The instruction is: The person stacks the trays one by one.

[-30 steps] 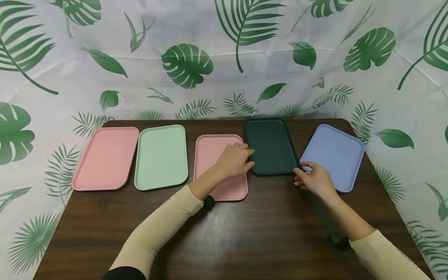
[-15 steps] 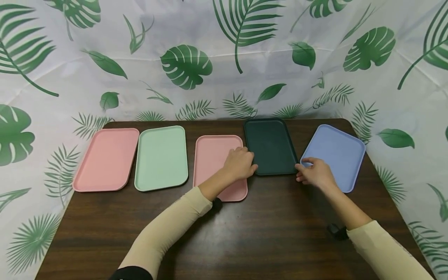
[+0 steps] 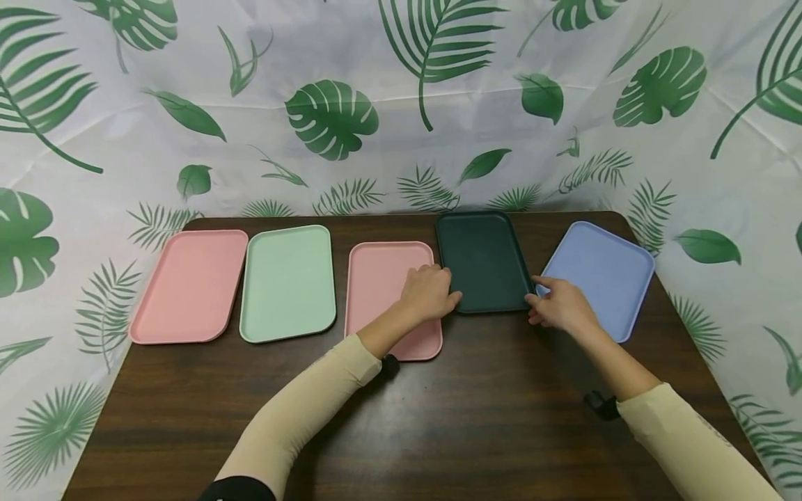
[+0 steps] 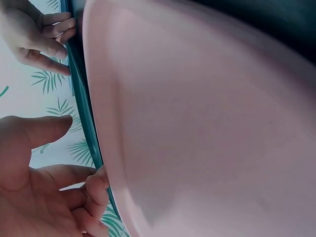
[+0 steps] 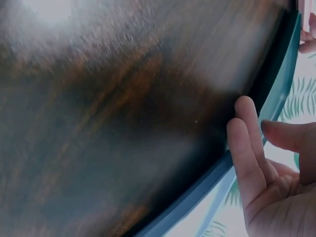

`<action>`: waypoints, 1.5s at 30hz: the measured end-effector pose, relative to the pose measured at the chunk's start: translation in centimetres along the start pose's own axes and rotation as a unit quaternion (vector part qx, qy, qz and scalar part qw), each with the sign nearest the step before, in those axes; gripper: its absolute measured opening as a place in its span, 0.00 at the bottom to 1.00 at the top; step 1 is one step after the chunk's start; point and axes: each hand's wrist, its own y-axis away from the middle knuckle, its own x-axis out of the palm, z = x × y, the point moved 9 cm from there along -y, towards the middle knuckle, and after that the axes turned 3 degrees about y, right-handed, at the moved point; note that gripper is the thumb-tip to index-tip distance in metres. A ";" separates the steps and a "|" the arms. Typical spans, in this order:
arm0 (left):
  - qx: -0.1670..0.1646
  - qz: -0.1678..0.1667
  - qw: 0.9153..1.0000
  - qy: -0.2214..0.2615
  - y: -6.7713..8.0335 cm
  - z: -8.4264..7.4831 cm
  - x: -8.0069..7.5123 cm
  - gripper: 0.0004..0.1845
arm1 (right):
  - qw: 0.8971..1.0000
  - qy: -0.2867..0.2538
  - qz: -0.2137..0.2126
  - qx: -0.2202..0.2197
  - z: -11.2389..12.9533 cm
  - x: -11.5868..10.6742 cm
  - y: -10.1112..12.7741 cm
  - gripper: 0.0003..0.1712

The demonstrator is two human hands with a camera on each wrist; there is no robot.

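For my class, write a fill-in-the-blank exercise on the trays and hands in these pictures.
1. The table holds ___ trays.
2. Both hands touch the near corners of the dark ___ tray.
3. The left hand lies over a ___ tray.
4. Beside the right hand lies the ___ tray.

Missing words: five; green; pink; blue

5 trays sitting on 1 table [image 3: 438,431]: 2 pink, 1 at 9 o'clock [image 3: 188,285] & 1 at centre [image 3: 382,285]; 1 mint [image 3: 288,282]; 1 dark green [image 3: 485,261] at 12; 1 blue [image 3: 604,268] at 3. 2 hands showing: left [image 3: 429,292], right [image 3: 560,306].
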 end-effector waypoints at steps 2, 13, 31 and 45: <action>-0.009 -0.003 1.000 0.014 0.0 0.1 -0.1 0.21 | 1.000 0.013 0.008 -0.003 0.1 0.1 -0.2 0.35; -0.044 -0.011 0.998 0.053 -0.5 0.4 0.0 0.20 | 0.999 -0.002 0.038 0.018 -0.1 0.5 -0.7 0.35; -0.084 -0.010 0.972 0.218 -1.2 2.4 0.3 0.14 | 0.981 -0.182 0.037 0.048 -1.2 0.7 0.3 0.32; -0.093 -0.038 0.970 0.223 -1.0 2.8 -0.2 0.19 | 0.966 -0.252 0.040 0.050 -1.3 0.8 1.4 0.34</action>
